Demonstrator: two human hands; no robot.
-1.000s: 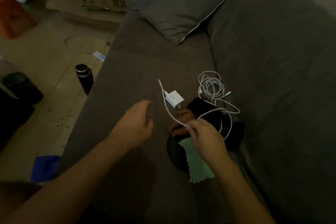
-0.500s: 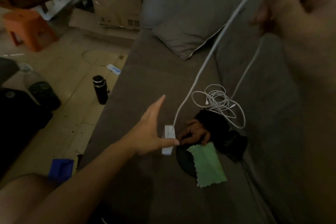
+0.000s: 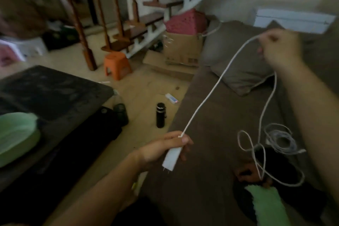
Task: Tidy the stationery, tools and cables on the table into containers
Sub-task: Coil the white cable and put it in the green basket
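My left hand [image 3: 165, 149] grips a white charger plug [image 3: 171, 159], lifted above the grey sofa [image 3: 211, 115], prongs pointing down. A white cable [image 3: 218, 80] runs from the plug up to my right hand [image 3: 278, 49], which pinches it high over the sofa. From there the cable drops to a loose coil [image 3: 280, 139] lying on the seat, beside a black pouch [image 3: 286, 167]. A green cloth [image 3: 266, 205] lies on the dark items at the lower right.
A grey pillow [image 3: 238, 71] rests at the sofa's far end. On the floor stand a black bottle [image 3: 160, 115], an orange stool [image 3: 117, 64] and a cardboard box [image 3: 183, 49]. A dark table [image 3: 55, 91] with a green item [image 3: 16, 134] is at left.
My left hand closed on the charger plug and lifted it off the sofa. My right hand kept the cable raised, stretching it. The view tilted up toward the room.
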